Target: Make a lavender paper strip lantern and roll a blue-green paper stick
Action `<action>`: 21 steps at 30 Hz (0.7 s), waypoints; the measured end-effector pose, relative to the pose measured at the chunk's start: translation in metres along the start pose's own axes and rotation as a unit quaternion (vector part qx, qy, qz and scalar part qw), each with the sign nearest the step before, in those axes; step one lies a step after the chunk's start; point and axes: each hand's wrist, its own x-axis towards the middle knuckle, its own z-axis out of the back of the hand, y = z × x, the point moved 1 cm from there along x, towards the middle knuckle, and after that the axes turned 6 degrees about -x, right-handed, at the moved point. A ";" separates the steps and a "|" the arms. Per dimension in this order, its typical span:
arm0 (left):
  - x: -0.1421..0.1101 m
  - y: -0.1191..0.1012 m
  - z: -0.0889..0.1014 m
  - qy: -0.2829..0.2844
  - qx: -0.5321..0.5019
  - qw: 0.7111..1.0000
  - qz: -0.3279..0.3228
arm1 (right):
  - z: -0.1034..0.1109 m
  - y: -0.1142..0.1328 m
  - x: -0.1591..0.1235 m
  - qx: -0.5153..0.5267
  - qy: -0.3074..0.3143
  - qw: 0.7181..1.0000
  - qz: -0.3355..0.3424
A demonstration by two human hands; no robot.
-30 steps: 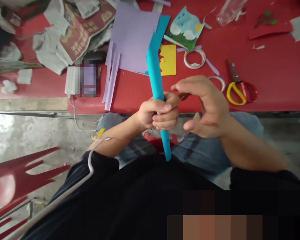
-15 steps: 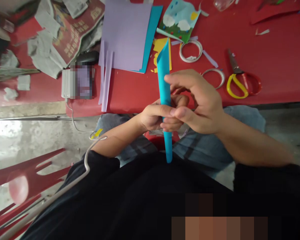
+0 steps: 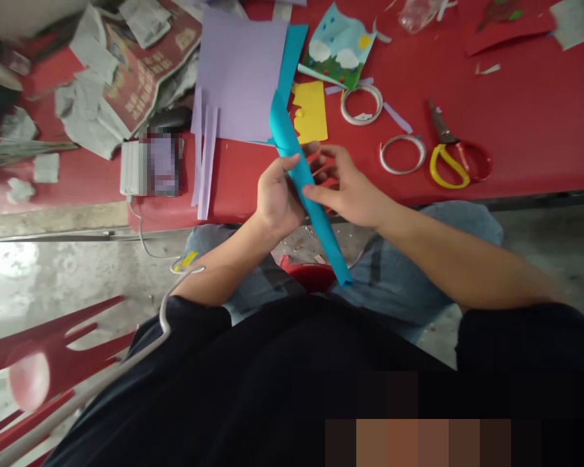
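A rolled tube of blue paper [image 3: 324,227] slants between my hands, its upper end to the left and its lower end over my lap. My left hand [image 3: 281,194] holds it from the left, thumb laid on the front and the other fingers behind. From the right, my right hand [image 3: 343,185] pinches the middle of the roll, with the thumb on its face and some fingertips hidden behind it. Beyond the hands lie a torn yellow paper piece [image 3: 314,117] and purple paper sheets [image 3: 238,78] over a blue sheet [image 3: 296,55].
On the red table [image 3: 525,123] are scissors [image 3: 450,149], two tape rolls [image 3: 402,155], a painted paper [image 3: 340,48], purple strips [image 3: 207,162], a masked phone-like device [image 3: 163,162] and crumpled newspaper [image 3: 87,104]. A white cable [image 3: 163,318] runs by my left arm. A red chair [image 3: 78,350] stands at the left.
The blue paper roll has tilted from nearly upright, its top swinging left. Both hands have shifted on it: the left now grips higher, and the right has moved left with its thumb on the roll.
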 end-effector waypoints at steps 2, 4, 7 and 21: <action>0.006 -0.004 0.008 -0.047 0.005 0.998 -0.034 | -0.010 -0.005 -0.005 -0.002 0.013 1.000 -0.004; 0.010 -0.010 0.013 -0.069 0.040 0.993 -0.089 | -0.015 -0.006 -0.008 0.003 0.013 1.000 -0.018; 0.012 -0.019 0.016 -0.060 0.083 0.983 -0.155 | -0.014 -0.003 -0.005 0.009 -0.018 0.999 -0.044; 0.004 -0.007 0.015 -0.038 0.162 0.948 -0.271 | -0.008 0.018 -0.002 -0.055 -0.157 0.981 0.095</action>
